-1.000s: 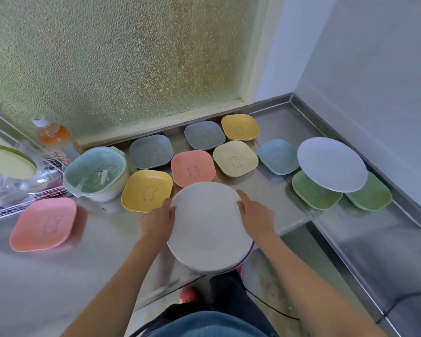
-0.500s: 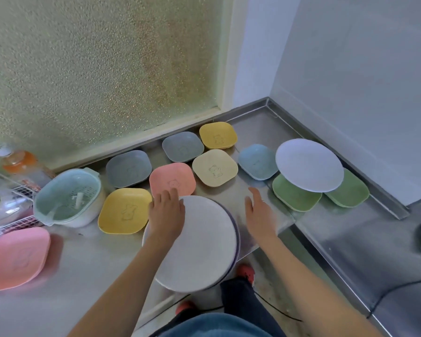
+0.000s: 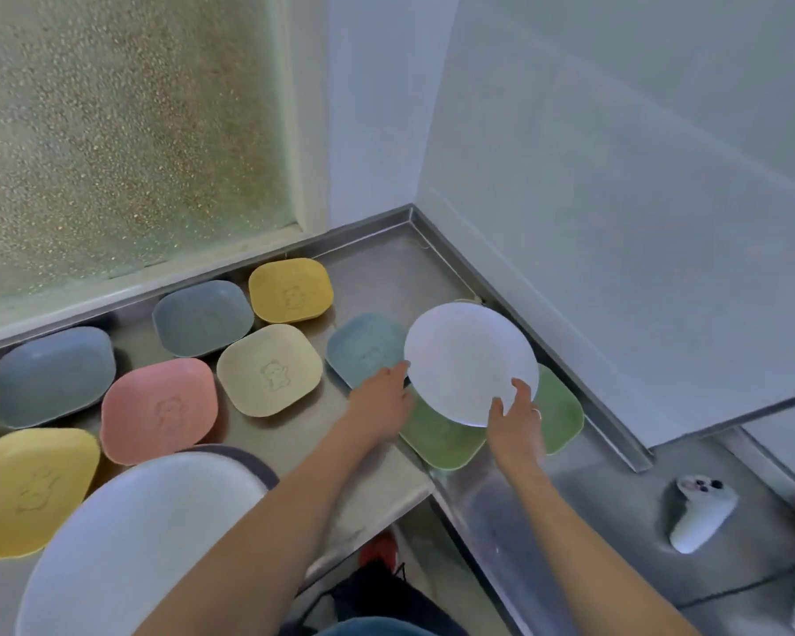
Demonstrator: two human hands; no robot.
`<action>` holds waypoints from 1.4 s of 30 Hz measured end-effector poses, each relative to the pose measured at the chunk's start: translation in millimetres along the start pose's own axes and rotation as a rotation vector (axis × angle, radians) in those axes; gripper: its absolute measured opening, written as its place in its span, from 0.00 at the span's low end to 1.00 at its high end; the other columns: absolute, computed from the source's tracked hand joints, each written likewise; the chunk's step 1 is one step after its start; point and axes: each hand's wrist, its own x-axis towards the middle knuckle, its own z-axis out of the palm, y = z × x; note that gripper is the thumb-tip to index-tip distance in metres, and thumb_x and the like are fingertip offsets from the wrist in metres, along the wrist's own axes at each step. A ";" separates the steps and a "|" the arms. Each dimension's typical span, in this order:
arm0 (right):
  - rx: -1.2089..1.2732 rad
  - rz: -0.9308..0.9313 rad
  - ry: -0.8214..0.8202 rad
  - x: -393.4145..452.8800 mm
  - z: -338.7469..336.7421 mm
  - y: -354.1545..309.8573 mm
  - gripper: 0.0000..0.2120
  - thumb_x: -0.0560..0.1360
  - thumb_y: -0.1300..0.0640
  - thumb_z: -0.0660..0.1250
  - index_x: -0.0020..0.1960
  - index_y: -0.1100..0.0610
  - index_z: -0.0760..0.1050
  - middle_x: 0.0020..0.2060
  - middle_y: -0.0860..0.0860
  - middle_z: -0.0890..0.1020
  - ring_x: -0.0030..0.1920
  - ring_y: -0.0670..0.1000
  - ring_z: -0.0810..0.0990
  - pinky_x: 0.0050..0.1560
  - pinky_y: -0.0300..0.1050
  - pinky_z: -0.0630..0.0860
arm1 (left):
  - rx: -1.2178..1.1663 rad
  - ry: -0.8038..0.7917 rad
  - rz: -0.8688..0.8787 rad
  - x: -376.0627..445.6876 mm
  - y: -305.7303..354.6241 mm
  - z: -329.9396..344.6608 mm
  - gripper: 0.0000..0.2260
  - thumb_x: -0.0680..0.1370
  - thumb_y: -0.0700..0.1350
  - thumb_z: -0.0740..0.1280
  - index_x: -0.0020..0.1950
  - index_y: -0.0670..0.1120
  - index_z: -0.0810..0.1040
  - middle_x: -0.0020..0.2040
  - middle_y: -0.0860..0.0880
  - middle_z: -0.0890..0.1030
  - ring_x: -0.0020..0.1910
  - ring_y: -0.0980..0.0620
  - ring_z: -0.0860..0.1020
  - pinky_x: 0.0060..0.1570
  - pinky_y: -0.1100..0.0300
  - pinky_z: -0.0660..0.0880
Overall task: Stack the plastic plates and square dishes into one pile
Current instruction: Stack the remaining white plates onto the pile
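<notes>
A white round plate (image 3: 469, 360) lies over two green square dishes (image 3: 441, 440) (image 3: 563, 406) near the right wall. My left hand (image 3: 382, 399) grips its left rim and my right hand (image 3: 517, 420) grips its near rim, thumb and fingers on top. A pile of round plates (image 3: 148, 521) sits at the counter's front left, white on top with a darker one beneath. Square dishes are spread behind it: yellow (image 3: 290, 289), grey-blue (image 3: 203, 316), cream (image 3: 269, 369), pink (image 3: 159, 408), light blue (image 3: 363, 346), another grey-blue (image 3: 54, 374), another yellow (image 3: 28, 488).
The steel counter (image 3: 377, 268) ends in a raised lip against a frosted window and a white wall. A lower steel surface to the right holds a white controller (image 3: 701, 511) and a black cable (image 3: 753, 585). The counter's front edge drops to the floor by my red shoe (image 3: 379, 548).
Both hands left the plate pile at the front and reached right to the white round plate on the green dishes. The view swung right, so the colander and rack are out of sight.
</notes>
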 end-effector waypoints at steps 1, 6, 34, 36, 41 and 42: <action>0.009 0.001 -0.007 6.9 -1.1 2.1 0.21 0.80 0.52 0.55 0.72 0.48 0.57 0.63 0.61 0.70 0.57 0.62 0.75 0.53 0.57 0.75 | -0.047 0.003 -0.026 7.4 3.4 2.1 0.22 0.80 0.50 0.56 0.73 0.47 0.58 0.67 0.41 0.71 0.63 0.39 0.72 0.61 0.45 0.70; 0.118 0.082 0.013 31.2 -4.2 4.5 0.26 0.78 0.61 0.60 0.73 0.53 0.56 0.70 0.62 0.62 0.57 0.62 0.74 0.52 0.54 0.73 | -0.346 0.053 -0.207 35.1 9.3 8.3 0.23 0.79 0.46 0.60 0.71 0.41 0.58 0.54 0.38 0.80 0.56 0.40 0.77 0.59 0.48 0.72; 0.538 -0.100 -0.695 -38.8 65.5 -86.1 0.26 0.74 0.68 0.60 0.69 0.51 0.70 0.56 0.56 0.78 0.55 0.57 0.78 0.59 0.57 0.76 | -0.777 0.610 -0.405 -115.8 -120.4 -82.8 0.10 0.78 0.49 0.63 0.55 0.46 0.77 0.47 0.47 0.79 0.46 0.46 0.76 0.47 0.53 0.73; 0.487 -0.180 -0.765 -63.2 87.5 -99.9 0.23 0.75 0.66 0.59 0.68 0.52 0.69 0.60 0.55 0.77 0.59 0.57 0.77 0.62 0.58 0.74 | -0.698 0.707 -0.459 -145.8 -146.1 -80.0 0.08 0.78 0.47 0.63 0.53 0.45 0.76 0.47 0.47 0.78 0.47 0.44 0.75 0.49 0.52 0.72; 0.325 -0.452 -0.793 -115.9 129.8 -116.6 0.13 0.79 0.60 0.57 0.60 0.48 0.69 0.52 0.49 0.78 0.48 0.45 0.76 0.46 0.42 0.72 | -0.544 0.862 -0.682 -213.9 -199.3 -59.6 0.09 0.78 0.45 0.61 0.48 0.41 0.77 0.41 0.44 0.80 0.43 0.39 0.76 0.40 0.53 0.69; 0.276 -0.502 -0.791 -123.6 136.5 -117.2 0.13 0.79 0.60 0.57 0.61 0.49 0.68 0.48 0.47 0.78 0.45 0.43 0.76 0.44 0.42 0.71 | -0.514 0.889 -0.716 -225.1 -204.5 -54.6 0.10 0.78 0.46 0.61 0.50 0.42 0.77 0.41 0.43 0.81 0.42 0.41 0.76 0.40 0.53 0.70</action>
